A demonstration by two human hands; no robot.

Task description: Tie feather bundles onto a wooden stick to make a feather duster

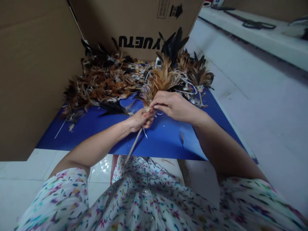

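My left hand (142,119) is wrapped round the upper part of a thin stick (133,145), whose lower end points down toward my lap. Brown and black feathers (166,75) fan out from the top of the stick. My right hand (166,104) is closed in a pinch at the base of these feathers, touching the left fingers; what it pinches is too small to make out. A short white strip (145,133) hangs below the left hand. Behind lies a wide heap of brown, black and whitish feathers (103,80).
The blue tabletop (168,141) bears a loose black feather (113,108) and a small brown one (182,139). Cardboard (36,80) stands at the left, and a printed carton (137,19) behind the heap. Scissors (258,24) lie on a pale ledge (284,41) at the upper right.
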